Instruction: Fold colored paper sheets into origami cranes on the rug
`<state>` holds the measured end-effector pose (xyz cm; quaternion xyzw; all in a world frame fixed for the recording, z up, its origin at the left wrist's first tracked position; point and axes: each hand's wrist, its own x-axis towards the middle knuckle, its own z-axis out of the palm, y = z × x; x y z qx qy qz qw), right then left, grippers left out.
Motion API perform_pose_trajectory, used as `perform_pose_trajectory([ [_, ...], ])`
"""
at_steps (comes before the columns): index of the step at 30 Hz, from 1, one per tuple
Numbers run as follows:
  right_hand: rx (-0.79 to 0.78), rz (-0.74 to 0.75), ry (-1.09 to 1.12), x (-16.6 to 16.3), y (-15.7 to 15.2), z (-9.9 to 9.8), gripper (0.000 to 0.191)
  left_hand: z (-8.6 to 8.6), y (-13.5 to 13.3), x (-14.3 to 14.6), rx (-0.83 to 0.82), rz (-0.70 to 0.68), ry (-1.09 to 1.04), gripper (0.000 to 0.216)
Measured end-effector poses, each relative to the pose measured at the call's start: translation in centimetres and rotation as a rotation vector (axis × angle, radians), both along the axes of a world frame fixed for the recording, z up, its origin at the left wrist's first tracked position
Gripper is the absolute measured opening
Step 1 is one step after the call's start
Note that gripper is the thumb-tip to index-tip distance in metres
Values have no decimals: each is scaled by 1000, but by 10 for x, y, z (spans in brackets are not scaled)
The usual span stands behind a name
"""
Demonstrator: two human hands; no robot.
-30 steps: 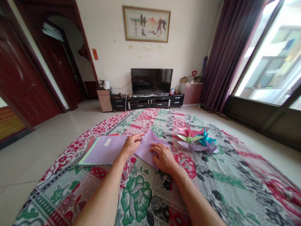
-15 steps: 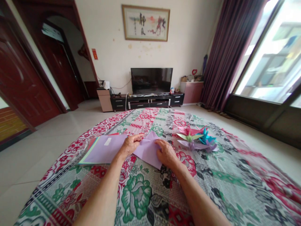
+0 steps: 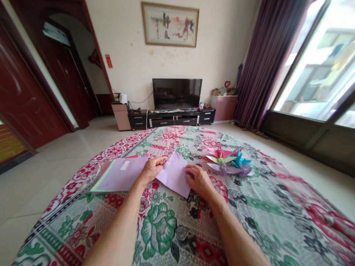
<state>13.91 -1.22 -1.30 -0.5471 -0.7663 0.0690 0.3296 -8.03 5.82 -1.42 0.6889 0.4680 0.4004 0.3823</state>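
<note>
A sheet of light purple paper (image 3: 175,174) with crease lines lies tilted on the table between my hands. Its left corner is pinched between the thumb and fingers of my left hand (image 3: 153,169). On the opposite side, my right hand (image 3: 200,181) has its curled fingers closed at the paper's right edge; the thumb is mostly hidden. Left of my left hand rests a stack of coloured paper (image 3: 113,177), purple on top with a small white label. Several folded paper cranes (image 3: 231,160) in pink, green, blue and purple sit to the right, beyond my right hand.
A flowered cloth (image 3: 159,231) covers the round table. Past its far edge stand a low black TV cabinet (image 3: 172,120) and a television (image 3: 177,94). A purple curtain (image 3: 266,70) hangs by the window on the right; dark red doors are at the left.
The purple paper looks flatter and more spread out between my hands. My right fingers have shifted slightly to its right edge. The whole view has moved a little.
</note>
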Motion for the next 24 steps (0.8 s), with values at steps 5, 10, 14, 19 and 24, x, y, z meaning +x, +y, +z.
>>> perform_pose_trajectory([
  [5,16,27,-56,-4,-8,2,24,-2,1,1,-14,21,-34,53],
  [10,-1,-33,-117,-7,-17,0,25,-4,3,1,-36,7,-78,55],
  [14,3,-65,-131,-6,-19,-1,27,-3,3,0,-36,4,-87,55],
  [19,73,-25,-49,-9,-24,5,26,-7,6,2,-51,51,-118,56],
  [24,-9,177,-61,-12,-41,16,34,-12,10,2,-93,97,-169,58],
])
